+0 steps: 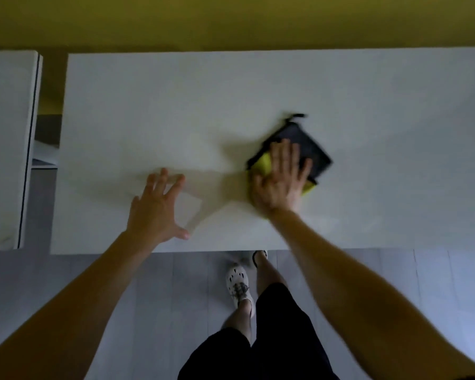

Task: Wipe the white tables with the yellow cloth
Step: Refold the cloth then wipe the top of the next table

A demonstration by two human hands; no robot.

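Leftmost, a second white tabletop [8, 133] stands apart from the main tabletop [176, 105], with a narrow gap between them. On the near-left part of the main tabletop lies the left hand [157, 212], fingers spread and straight, holding nothing; whether the palm bears on the surface or hovers just above it cannot be told. To its right, the right hand [279, 182] lies flat, fingers extended and together, pressing down on the yellow cloth [263, 163] near the middle of the tabletop. Neither hand curls round anything.

Step in hand, as judged: wiping the main tabletop, with the cloth driven under an open palm while the other hand steadies the body. The blur on the right hand and cloth suggests a stroke under way. The far and right portions of this surface lie beyond the cloth, so the next move probably calls for long passes outward with even downward pressure, and later a step to the left tabletop.

Cloth, appearance: folded into a rough square set at an angle, its upper face dark, bright yellow showing at the near-left edge and near corner under the palm. A small dark loop projects from the far corner. It looks thin and soft, lying flat against the surface.
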